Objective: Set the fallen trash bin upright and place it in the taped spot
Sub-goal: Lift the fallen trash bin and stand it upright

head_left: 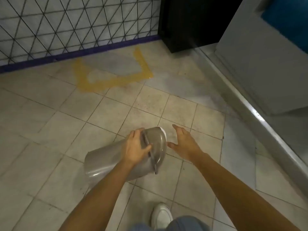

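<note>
Shoe [162,215] planted; we grip the fallen trash bin [116,157].
Left hand [136,147] clasps its lid end, right hand [184,142] spread, empty; next: tip upright, carry to taped spot [113,75].

The trash bin [106,161] looks like smooth grey plastic with a soft sheen, brighter glints along its lower edge and on the glossier domed lid [157,145]. The floor tiles [70,124] are pale, glazed ceramic, scuffed and speckled, with dark grout lines. The yellow tape outline [116,79] is worn and matt, shiny at one corner. A metal rail [253,112] gleams, slightly scratched. The wall panel [63,22] appears matt white behind thin black lines. The shoe [160,215] looks like smooth white leather or synthetic
</note>
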### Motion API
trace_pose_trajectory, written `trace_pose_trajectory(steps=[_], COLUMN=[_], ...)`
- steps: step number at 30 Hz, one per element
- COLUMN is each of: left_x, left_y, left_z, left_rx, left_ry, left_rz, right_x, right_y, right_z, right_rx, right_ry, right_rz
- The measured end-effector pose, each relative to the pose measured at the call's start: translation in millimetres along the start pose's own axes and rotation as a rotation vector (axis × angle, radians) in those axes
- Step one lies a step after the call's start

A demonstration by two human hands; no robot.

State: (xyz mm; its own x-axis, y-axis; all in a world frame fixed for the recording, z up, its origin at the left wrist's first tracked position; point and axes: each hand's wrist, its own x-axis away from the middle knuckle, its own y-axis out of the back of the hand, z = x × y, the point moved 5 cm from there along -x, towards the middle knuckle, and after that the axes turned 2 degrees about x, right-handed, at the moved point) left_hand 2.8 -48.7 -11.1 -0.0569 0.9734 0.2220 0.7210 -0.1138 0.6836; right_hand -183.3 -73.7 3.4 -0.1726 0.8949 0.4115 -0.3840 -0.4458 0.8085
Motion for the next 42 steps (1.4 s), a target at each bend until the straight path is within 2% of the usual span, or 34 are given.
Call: trace_pose_trajectory(steps=[11, 23, 31, 37, 42], left_x=[-26, -36, -39, -38, -37], left_y=[-59, -71, -60, -19, 12], left_z=[44, 53, 55, 49, 45], left_rx=[0.165, 0.375, 0.486, 0.514, 0.584], left_ry=[0.16, 0.337, 0.381, 0.37, 0.347], left_rz=[0.013, -0.045, -0.052, -0.117, -0.162], right_x=[-60, -69, -62, -62, -64], right_y=[-80, -95, -91, -69, -54], right_z=[-29, -28, -22, -9, 1], right_rx=[-0.164, -0.241, -0.312, -0.399, -0.379], right_ry=[-0.117, -0.12, -0.075, -0.033, -0.006], right_rz=[0.081, 0.036, 0.006, -0.075, -0.117])
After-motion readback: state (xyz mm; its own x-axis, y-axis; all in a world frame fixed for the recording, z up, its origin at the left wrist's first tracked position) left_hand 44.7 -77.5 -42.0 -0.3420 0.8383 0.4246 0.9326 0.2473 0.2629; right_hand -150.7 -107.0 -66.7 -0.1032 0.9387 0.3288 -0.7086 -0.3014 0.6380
